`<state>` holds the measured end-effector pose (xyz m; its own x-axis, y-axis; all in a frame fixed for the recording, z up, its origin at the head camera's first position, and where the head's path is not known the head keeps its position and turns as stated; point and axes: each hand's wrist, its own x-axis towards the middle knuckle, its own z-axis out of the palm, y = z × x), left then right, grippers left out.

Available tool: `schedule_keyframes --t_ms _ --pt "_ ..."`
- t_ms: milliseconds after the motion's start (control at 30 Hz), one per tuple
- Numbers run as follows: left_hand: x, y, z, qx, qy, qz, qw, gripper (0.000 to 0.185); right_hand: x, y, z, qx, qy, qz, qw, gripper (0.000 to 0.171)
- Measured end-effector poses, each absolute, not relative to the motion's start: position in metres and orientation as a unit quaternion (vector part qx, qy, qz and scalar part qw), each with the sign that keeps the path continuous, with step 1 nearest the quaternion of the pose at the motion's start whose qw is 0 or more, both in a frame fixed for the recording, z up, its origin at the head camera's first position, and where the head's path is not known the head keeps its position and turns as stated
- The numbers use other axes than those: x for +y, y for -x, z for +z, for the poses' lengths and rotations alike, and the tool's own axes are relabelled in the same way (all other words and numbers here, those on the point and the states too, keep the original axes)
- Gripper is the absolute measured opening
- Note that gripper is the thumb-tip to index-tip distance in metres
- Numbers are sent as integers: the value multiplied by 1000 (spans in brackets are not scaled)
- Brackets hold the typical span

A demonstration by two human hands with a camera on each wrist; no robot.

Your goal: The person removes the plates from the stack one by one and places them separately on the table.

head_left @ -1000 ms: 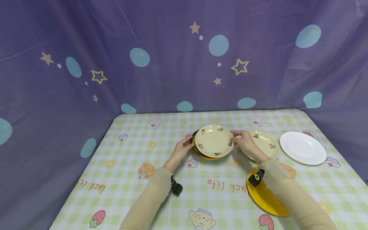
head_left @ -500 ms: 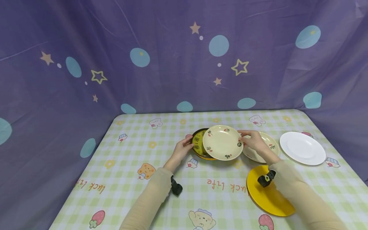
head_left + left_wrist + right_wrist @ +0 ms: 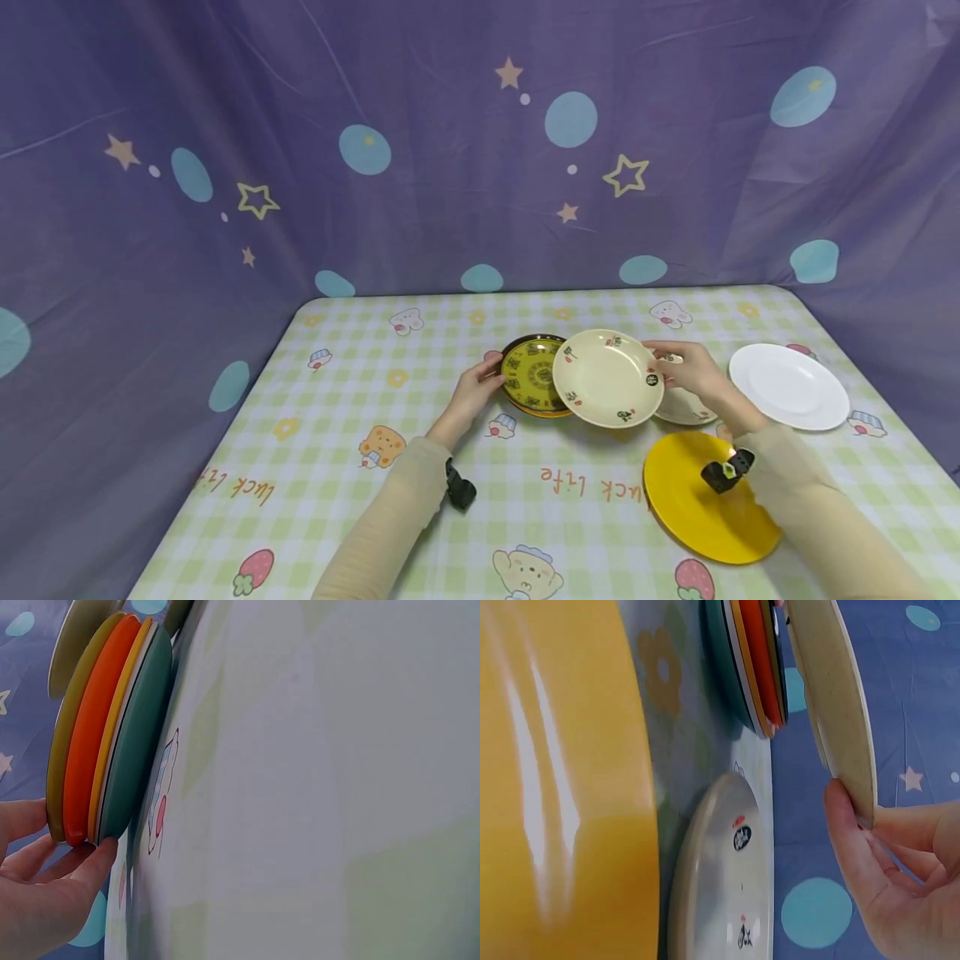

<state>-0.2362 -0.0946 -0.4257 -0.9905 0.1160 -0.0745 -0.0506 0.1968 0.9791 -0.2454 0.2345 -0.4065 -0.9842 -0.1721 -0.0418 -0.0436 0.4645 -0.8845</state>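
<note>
My right hand (image 3: 692, 371) pinches the right rim of a cream plate (image 3: 606, 379) with small printed figures. That plate is held raised, overlapping the right part of a plate stack (image 3: 531, 375) in the head view. The stack's top plate is olive-yellow with dark patterns and a dark rim. Orange, yellow, white and teal edges (image 3: 135, 742) show below it in the left wrist view. My left hand (image 3: 472, 387) grips the left edge of this stack, fingers spread across its layered rims. A second cream plate (image 3: 720, 862) lies on the table beneath my right hand, partly hidden.
A white plate (image 3: 790, 387) lies at the right on the checked tablecloth (image 3: 322, 517). Nearer, a large yellow plate (image 3: 697, 508) lies partly under my right forearm. Behind the table hangs a purple curtain (image 3: 450, 217).
My right hand has moved the cream plate rightward from above the stack, uncovering the olive-yellow plate and covering more of the second cream plate. My left hand has stayed in place.
</note>
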Motion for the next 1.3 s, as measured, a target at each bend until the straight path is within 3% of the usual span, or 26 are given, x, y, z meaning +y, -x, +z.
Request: schedule_keyframes --t_ms 433,967,1300 --pt "-98 256 -454 776 -11 628 59 43 267 234 -403 863 60 -495 86 43" --pt "-97 251 -447 780 -17 622 59 43 315 207 -405 858 53 -504 84 47" --pt "-98 254 -453 785 -16 616 57 44 345 196 -409 878 36 -472 75 39"
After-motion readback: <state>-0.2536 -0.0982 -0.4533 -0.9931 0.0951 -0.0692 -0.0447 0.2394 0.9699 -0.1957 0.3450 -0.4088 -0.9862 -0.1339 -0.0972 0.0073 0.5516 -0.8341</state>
